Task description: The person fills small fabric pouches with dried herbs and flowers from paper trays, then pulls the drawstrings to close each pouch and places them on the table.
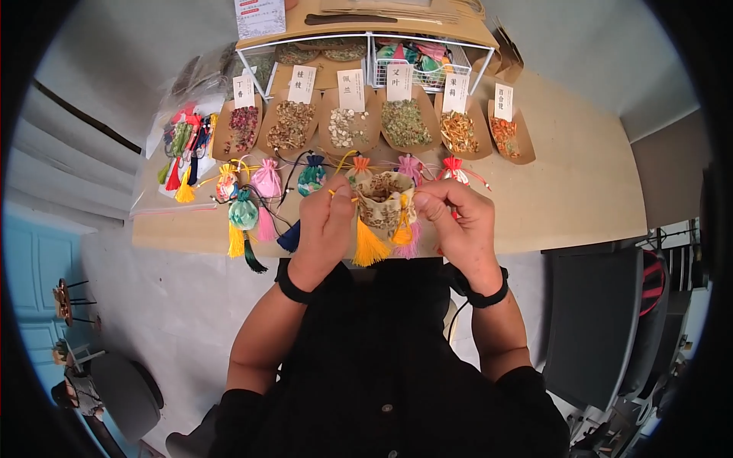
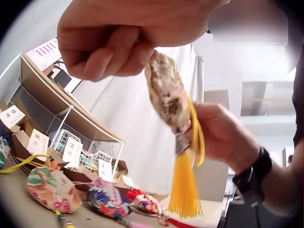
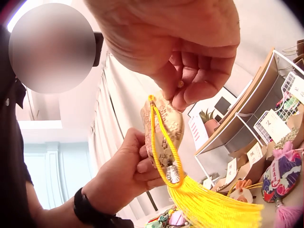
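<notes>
A small cream pouch with a brown pattern (image 1: 376, 200) is held up near the table's front edge, its mouth spread wide at the top. My left hand (image 1: 327, 221) pinches the rim on one side, and my right hand (image 1: 464, 225) pinches the other side between thumb and fingers. From the pouch hangs a yellow tassel (image 2: 184, 187) below a silver cap (image 2: 181, 142). A yellow cord loop (image 3: 166, 137) dangles along the fabric in the right wrist view. Brown bits show inside the mouth in the head view.
Behind the hands lie several finished-looking pouches, among them a green one (image 1: 243, 214) and a pink one (image 1: 267, 179). Farther back stands a row of paper trays with dried herbs (image 1: 406, 122) and labels, before a wooden shelf (image 1: 427, 29). Bundled tassels (image 1: 185, 183) lie at left.
</notes>
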Motion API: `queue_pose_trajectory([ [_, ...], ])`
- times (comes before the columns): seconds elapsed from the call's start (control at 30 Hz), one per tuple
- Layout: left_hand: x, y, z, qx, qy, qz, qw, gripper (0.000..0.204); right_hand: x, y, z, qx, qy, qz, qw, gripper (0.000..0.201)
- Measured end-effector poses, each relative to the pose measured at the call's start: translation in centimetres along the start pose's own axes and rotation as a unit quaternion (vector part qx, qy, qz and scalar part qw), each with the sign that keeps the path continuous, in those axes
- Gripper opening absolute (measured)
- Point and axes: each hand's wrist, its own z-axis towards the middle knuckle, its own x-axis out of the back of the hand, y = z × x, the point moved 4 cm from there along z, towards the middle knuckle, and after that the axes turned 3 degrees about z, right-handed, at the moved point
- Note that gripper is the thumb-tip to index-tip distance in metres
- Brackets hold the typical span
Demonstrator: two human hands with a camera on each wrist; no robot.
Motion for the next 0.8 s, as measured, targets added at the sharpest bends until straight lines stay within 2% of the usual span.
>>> queue_pose_trajectory([
  [0.03, 0.0, 0.2, -0.1, 0.008, -0.013, -0.026, 1.0, 0.025, 0.3, 0.2, -0.1, -0.008, 0.014, 0.01, 1.0, 0.008],
  [0.13, -0.3, 2.5, -1.4, 0.067, -0.093, -0.081, 0.99, 0.025, 1.5, 0.5, -0.6, 0.034, 0.064, -0.001, 0.997, 0.007],
  [0.23, -0.3, 4.0, -3.0, 0.11, -0.167, -0.127, 0.972, 0.035, 2.2, 0.6, -1.4, 0.071, 0.092, -0.055, 0.992, 0.005],
  [0.33, 2.1, 3.8, -4.5, 0.055, -0.176, -0.143, 0.972, 0.019, 2.6, 0.3, -2.4, 0.037, 0.12, -0.086, 0.988, 0.004],
  [0.4, 2.9, 4.0, -5.8, 0.078, -0.182, -0.148, 0.969, 0.013, 2.5, -0.9, -3.0, 0.084, 0.108, -0.145, 0.98, 0.003],
  [0.43, 3.1, 3.9, -6.6, 0.085, -0.18, -0.154, 0.968, 0.012, 2.1, -1.4, -3.4, 0.109, 0.099, -0.168, 0.975, 0.002],
  [0.53, 4.9, 3.1, -9.0, 0.128, -0.146, -0.198, 0.961, 0.012, 1.1, -1.3, -4.5, 0.058, 0.055, -0.158, 0.984, 0.001],
  [0.57, 5.7, 2.5, -10.0, 0.148, -0.129, -0.209, 0.958, 0.012, 0.3, -1.8, -4.6, 0.067, 0.029, -0.156, 0.985, 0.002],
  [0.67, 8.3, 0.5, -13.2, 0.217, -0.062, -0.231, 0.947, 0.014, -2.6, -1.5, -5.1, 0.027, -0.05, -0.083, 0.995, 0.002],
  [0.8, 11.2, -1.9, -15.7, 0.261, 0.021, -0.219, 0.94, 0.022, -6.3, -0.7, -4.6, -0.039, -0.143, -0.034, 0.988, 0.001],
])
